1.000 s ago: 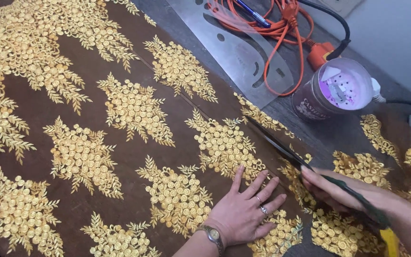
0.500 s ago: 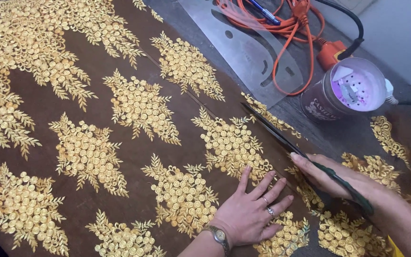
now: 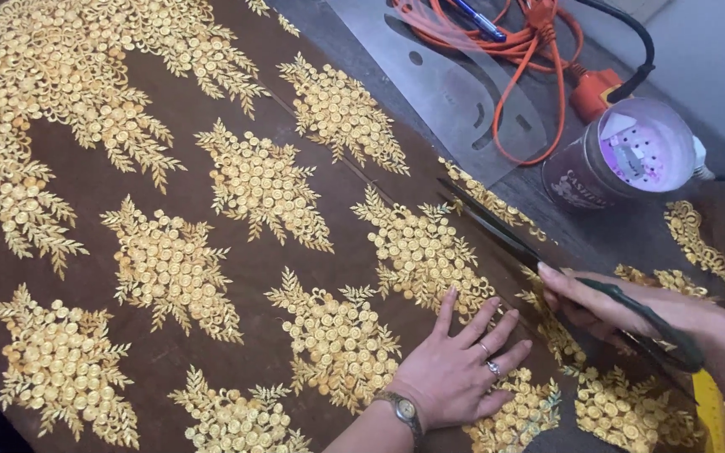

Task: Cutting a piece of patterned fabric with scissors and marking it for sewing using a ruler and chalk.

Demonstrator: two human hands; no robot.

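A dark brown fabric (image 3: 237,268) with gold flower embroidery covers the table. My left hand (image 3: 461,365) lies flat on it, fingers spread, with a ring and a wristwatch. My right hand (image 3: 610,304) grips large dark-handled scissors (image 3: 513,239). Their long blades point up and left along the fabric's right edge, slightly parted, beside a gold motif.
A round tin with a pale purple lid (image 3: 631,155) stands at the upper right. Behind it lie a coiled orange cable (image 3: 518,50), an orange plug (image 3: 597,88) and a clear curved template (image 3: 446,92). A yellow ruler (image 3: 709,411) shows at the lower right.
The view has shifted slightly. My right hand has pushed the scissors a little further along the fabric edge. My left hand stays flat on the cloth.
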